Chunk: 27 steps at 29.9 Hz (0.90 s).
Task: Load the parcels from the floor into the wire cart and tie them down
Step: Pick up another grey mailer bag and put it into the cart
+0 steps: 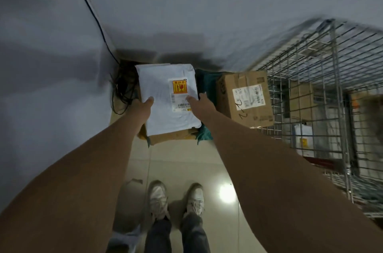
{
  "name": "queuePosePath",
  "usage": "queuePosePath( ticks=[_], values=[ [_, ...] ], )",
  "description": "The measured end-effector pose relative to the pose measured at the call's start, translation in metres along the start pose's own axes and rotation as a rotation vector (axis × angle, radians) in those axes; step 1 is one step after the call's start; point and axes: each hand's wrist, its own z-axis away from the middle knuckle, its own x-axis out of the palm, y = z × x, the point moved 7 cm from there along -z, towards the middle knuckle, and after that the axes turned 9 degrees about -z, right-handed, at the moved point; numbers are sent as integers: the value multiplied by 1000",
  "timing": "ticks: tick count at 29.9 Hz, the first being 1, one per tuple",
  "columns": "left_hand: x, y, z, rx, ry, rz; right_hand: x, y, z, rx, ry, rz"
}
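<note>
A white plastic-wrapped parcel [163,95] with an orange fragile sticker lies on a brown cardboard box [172,136] on the floor by the wall. My left hand [143,107] grips its left edge, thumb on top and fingers hidden beneath. My right hand [199,105] grips its right edge, thumb on the label. A second brown box [244,97] with a white label stands on the floor to the right, against the wire cart [335,70]. The cart holds several parcels, among them a brown box [300,101] and a white parcel [303,138].
A teal cloth or bag [205,134] sticks out under the white parcel. Black cables [122,91] are bunched in the corner at the left and one runs up the wall. My shoes [176,198] stand on the glossy tiled floor. The cart's near corner post [339,107] is at the right.
</note>
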Motion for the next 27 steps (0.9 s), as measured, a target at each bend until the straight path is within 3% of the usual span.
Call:
queuePosePath(
  ticks=[5,14,27],
  values=[
    [29,-20,-24,25,-66,170,25,25,-33,39,23,-67],
    [16,-3,-8,111,112,29,9,16,-36,8,92,12],
    [-98,171,155,413,239,40,-124,-136,112,-206,218,-292]
  ],
)
